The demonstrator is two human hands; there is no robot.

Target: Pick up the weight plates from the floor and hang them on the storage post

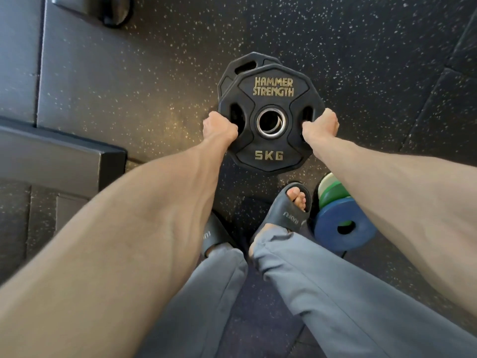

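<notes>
Grey trouser legs and dark slides stood on black rubber flooring flecked with pale specks. Just beside the right foot lay a blue disc with green discs stacked behind it. A dark steel frame ran along the left. Ahead of the feet, a black 5 kg plate sat between both hands, overlapping a second black plate beyond it. The left hand gripped its left slot and the right hand its right slot, fingers curled round the rim.
</notes>
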